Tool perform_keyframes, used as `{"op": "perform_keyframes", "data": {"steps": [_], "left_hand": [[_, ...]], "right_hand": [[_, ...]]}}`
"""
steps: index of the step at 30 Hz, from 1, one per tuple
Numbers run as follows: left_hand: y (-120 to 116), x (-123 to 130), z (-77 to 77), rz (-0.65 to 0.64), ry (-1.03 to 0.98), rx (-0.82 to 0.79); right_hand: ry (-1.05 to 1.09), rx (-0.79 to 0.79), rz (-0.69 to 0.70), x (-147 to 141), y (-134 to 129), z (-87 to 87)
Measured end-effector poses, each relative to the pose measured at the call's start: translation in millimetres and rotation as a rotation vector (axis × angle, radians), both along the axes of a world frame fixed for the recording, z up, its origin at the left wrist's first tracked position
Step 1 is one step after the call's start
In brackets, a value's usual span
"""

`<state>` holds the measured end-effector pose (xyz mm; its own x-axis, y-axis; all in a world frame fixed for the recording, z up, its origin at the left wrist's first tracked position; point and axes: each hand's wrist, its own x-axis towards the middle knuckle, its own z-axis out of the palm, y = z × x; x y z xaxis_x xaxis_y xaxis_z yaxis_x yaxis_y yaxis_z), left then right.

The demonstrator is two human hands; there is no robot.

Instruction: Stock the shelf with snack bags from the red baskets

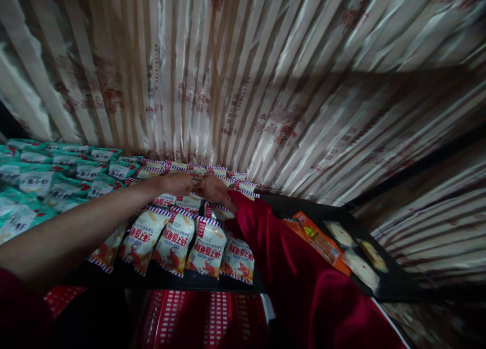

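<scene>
Both my hands reach into the middle rows of white snack bags (208, 247) with red lettering and striped edges. My left hand (178, 183) is closed, its fingertips pressed against a snack bag (197, 173) between the hands. Close beside it, my right hand (212, 188) curls over the same spot, its fingers bent down and partly hidden. Bags stand in rows in front of and behind the hands, the front row leaning back. My right sleeve covers part of the shelf.
Rows of teal snack bags (36, 179) fill the left side. An orange packet (317, 240) and pale packets (360, 270) lie on the dark shelf (292, 204) at the right. Pleated printed sheeting (235, 70) rises behind. Below the front edge is a red plastic basket (197, 313).
</scene>
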<state>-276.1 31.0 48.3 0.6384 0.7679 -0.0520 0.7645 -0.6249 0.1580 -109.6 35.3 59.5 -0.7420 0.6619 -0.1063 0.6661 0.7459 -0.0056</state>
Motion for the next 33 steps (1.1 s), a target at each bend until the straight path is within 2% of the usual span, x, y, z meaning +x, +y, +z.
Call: {"op": "perform_keyframes", "data": {"steps": [4, 8, 13, 18, 22, 29, 33], "left_hand": [[0, -2, -0.6, 0.009, 0.015, -0.022], [-2, -4, -1.5, 0.017, 0.004, -0.016], [-5, -2, 0.9, 0.029, 0.03, 0.01], [-8, 6, 9.0, 0.059, 0.078, -0.032], [-9, 20, 13.7, 0.084, 0.035, -0.035], [-8, 51, 11.9, 0.117, 0.011, 0.026], [-5, 61, 7.4, 0.232, -0.009, 0.074]], "right_hand": [[-0.035, 0.065, 0.069, 0, 0, -1.8], [0.012, 0.036, 0.106, 6, 2, 2.1], [0.06, 0.034, -0.049, 30, 9, 14.1], [0.034, 0.02, -0.187, 59, 2, 23.3], [-0.032, -0.002, -0.254, 70, -2, 18.8], [-0.044, 0.011, -0.26, 78, 2, 8.2], [-0.043, 0.009, -0.29, 79, 2, 5.3]]}}
